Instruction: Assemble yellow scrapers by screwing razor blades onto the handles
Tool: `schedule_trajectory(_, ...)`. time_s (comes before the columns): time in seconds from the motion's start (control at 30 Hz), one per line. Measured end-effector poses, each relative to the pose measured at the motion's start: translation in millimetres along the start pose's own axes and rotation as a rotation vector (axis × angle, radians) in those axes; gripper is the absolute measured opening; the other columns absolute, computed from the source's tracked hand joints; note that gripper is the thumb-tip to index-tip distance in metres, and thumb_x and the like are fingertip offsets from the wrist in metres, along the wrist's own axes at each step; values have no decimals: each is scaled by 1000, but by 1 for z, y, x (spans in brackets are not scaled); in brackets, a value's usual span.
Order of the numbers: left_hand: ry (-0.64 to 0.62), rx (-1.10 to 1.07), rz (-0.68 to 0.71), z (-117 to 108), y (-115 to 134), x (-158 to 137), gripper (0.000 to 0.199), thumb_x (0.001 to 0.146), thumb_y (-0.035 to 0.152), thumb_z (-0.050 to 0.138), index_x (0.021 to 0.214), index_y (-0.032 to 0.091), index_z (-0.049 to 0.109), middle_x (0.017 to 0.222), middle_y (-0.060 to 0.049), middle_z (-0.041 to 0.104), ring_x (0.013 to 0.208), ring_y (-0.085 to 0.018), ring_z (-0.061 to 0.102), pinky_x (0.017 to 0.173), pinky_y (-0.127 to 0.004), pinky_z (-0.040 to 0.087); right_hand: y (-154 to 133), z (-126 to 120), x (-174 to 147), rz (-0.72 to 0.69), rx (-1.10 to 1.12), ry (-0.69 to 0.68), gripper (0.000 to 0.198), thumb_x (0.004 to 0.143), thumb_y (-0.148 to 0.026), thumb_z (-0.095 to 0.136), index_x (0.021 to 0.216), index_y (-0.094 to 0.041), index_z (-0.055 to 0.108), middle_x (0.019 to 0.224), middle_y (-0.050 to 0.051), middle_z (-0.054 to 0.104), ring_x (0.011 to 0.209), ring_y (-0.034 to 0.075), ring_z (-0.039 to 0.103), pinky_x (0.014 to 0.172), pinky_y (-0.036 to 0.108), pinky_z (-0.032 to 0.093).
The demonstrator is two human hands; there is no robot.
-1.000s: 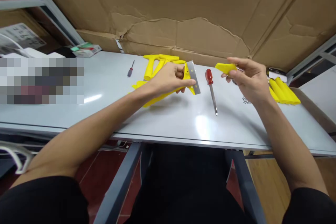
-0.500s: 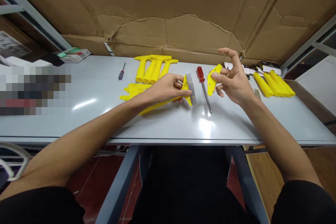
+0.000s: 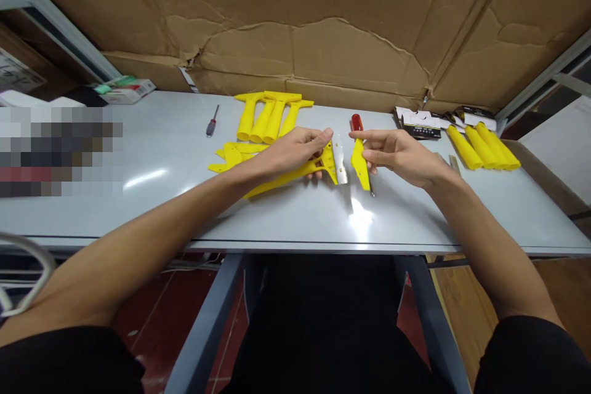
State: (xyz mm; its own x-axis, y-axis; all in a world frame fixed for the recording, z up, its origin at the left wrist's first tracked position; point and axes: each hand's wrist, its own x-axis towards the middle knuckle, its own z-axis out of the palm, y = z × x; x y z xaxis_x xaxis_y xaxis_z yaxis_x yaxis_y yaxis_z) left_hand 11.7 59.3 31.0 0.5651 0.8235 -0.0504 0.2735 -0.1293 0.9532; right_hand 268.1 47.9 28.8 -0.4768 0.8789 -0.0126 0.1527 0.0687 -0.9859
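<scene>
My left hand (image 3: 298,149) grips a yellow plastic scraper handle (image 3: 284,182) that lies slanted under my forearm. At the head of that handle sits a shiny metal blade (image 3: 340,160) with small holes. Between thumb and fingers of my right hand (image 3: 401,155) is a small yellow cover plate (image 3: 359,166), just right of the blade and apart from it. Behind the plate, a screwdriver (image 3: 356,124) with a red handle lies on the table, its shaft mostly hidden. More yellow plates (image 3: 233,154) are piled left of my left hand, partly covered by my forearm.
Several yellow T-shaped handles (image 3: 268,117) lie at the back of the white table (image 3: 161,209). A small screwdriver (image 3: 212,125) rests left of them. At the right are yellow handles (image 3: 484,146) with black-and-white packaging (image 3: 418,123). A cardboard sheet (image 3: 295,6) stands behind.
My right hand has lowered and moved left with the yellow plate, now in front of the screwdriver. My left thumb has lifted off the blade toward its upper end.
</scene>
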Motion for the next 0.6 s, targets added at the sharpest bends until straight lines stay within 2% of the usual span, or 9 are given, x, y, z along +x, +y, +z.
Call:
schedule_trajectory(0.13, -20, -45, -24, 0, 0, 0, 64, 93, 83, 57, 78, 20, 60, 68, -8, 70, 55, -17, 66, 52, -29, 48, 2, 7, 3, -91, -61, 46, 79, 80, -31, 87, 150, -15, 55, 88, 2, 69, 77, 11, 64, 68, 26, 54)
schedule_trajectory(0.2, -32, -34, -24, 1, 1, -1, 66, 93, 84, 55, 77, 20, 60, 68, -8, 70, 55, -17, 66, 53, -29, 49, 3, 12, 4, -82, -49, 69, 78, 75, -31, 91, 142, -15, 56, 87, 3, 70, 76, 12, 67, 67, 26, 55)
schedule_trajectory(0.3, -51, 2, -6, 3, 4, -3, 65, 94, 83, 55, 78, 20, 61, 68, -8, 70, 57, -17, 67, 54, -29, 49, 6, 16, 7, -37, -27, 124, 66, 67, -35, 96, 120, -13, 63, 86, 5, 73, 75, 13, 69, 69, 26, 57)
schedule_trajectory(0.37, -69, 33, 7, 3, 5, -4, 58, 95, 76, 61, 85, 19, 64, 71, -7, 72, 59, -17, 68, 55, -29, 51, 8, 18, 9, -37, -34, 177, 61, 65, -36, 97, 112, -12, 66, 89, 7, 73, 77, 12, 70, 70, 25, 57)
schedule_trajectory(0.47, -66, 94, 39, 3, 2, -3, 40, 92, 57, 75, 97, 19, 65, 76, -6, 76, 62, -16, 70, 57, -27, 52, 11, 21, 11, -61, -48, 222, 56, 66, -38, 97, 107, -13, 67, 95, 6, 72, 78, 11, 68, 69, 24, 58)
schedule_trajectory(0.6, -49, 147, 108, 1, -6, 0, 28, 85, 36, 82, 94, 18, 62, 73, -4, 73, 60, -13, 66, 54, -24, 47, 16, 28, 13, -86, -70, 241, 56, 67, -41, 96, 104, -14, 65, 94, 5, 70, 76, 9, 65, 65, 23, 57)
